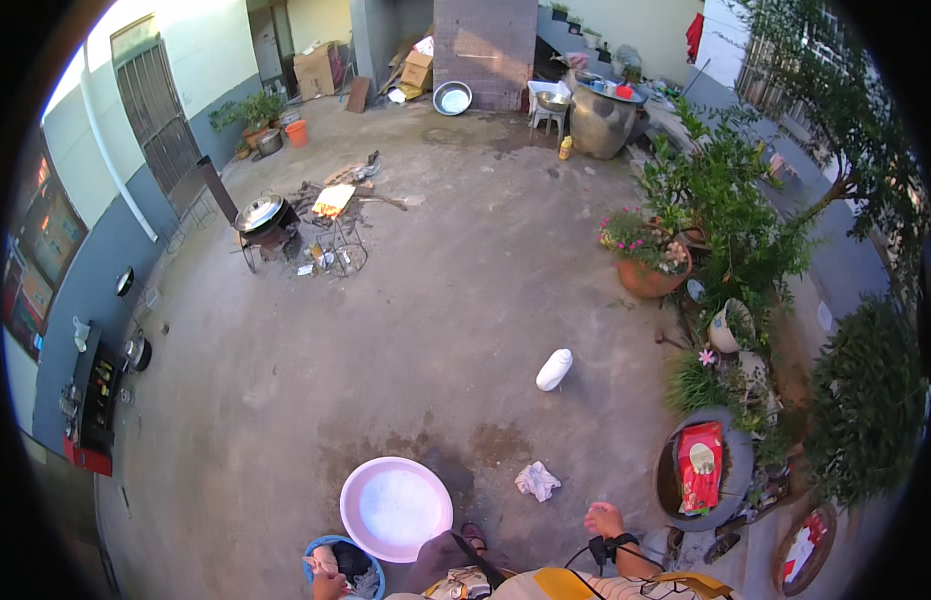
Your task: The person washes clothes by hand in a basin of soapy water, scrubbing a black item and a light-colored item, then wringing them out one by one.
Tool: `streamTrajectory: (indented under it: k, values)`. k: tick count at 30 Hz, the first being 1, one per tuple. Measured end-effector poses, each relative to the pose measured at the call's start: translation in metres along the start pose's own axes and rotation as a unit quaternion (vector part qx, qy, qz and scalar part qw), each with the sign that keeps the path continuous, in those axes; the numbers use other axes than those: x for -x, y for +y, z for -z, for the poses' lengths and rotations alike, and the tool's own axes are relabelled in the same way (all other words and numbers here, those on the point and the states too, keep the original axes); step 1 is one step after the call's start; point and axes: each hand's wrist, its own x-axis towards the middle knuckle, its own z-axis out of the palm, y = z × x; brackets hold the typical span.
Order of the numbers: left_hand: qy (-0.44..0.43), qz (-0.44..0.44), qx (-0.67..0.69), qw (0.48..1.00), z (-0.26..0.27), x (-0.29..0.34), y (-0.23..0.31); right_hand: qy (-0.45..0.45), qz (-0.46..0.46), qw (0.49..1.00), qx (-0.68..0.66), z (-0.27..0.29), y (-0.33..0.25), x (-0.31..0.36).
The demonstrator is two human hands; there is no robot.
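At the lower edge, my left hand (pixel 330 583) is at a small blue basin (pixel 309 571) of clothes. Its fingers are closed on a pale pink garment (pixel 326 557), beside dark clothes (pixel 352 562). Right of that stands a larger pink basin (pixel 443 514) with whitish, foamy water (pixel 393 505). My right hand (pixel 603 520) is held out over the ground, fingers loosely apart, nothing visible in it; a black band circles the wrist. The nearest thing to it is a crumpled pale cloth (pixel 537 481) on the concrete.
A white bottle (pixel 554 369) stands ahead on the concrete. To the right are a large round planter (pixel 742 455) with a red bag (pixel 700 480) and several potted plants (pixel 653 275). A pot on a stove (pixel 260 213) stands far left, near a small fire (pixel 333 200).
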Motion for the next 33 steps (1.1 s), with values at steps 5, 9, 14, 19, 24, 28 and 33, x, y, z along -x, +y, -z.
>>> streamTrajectory:
  k: [5,9,14,19,24,28,33]
  values:
    - [-0.054,-0.055,-0.045,0.996,-0.023,-0.038,0.156,0.036,-0.031,0.999,0.000,0.007,-0.014,-0.028]
    - [-0.123,-0.031,-0.156,0.980,-0.004,-0.046,0.254,-0.003,-0.051,0.996,-0.068,0.005,-0.013,-0.065]
    - [-0.032,0.058,-0.352,0.934,0.043,-0.186,0.212,0.013,-0.075,0.996,-0.053,-0.042,-0.105,-0.117]
    - [0.054,-0.116,-0.467,0.875,0.007,-0.320,0.372,0.041,-0.020,0.998,-0.036,-0.038,-0.232,-0.204]
    - [0.006,-0.275,-0.222,0.935,-0.081,-0.370,0.698,0.008,0.065,0.998,0.015,-0.039,-0.321,-0.295]
    - [0.014,-0.443,-0.277,0.852,-0.117,-0.365,0.912,-0.030,0.020,0.999,0.026,-0.067,-0.440,-0.345]
    - [0.041,-0.385,-0.137,0.912,-0.094,-0.374,1.003,0.026,-0.031,0.996,-0.075,-0.077,-0.540,-0.469]
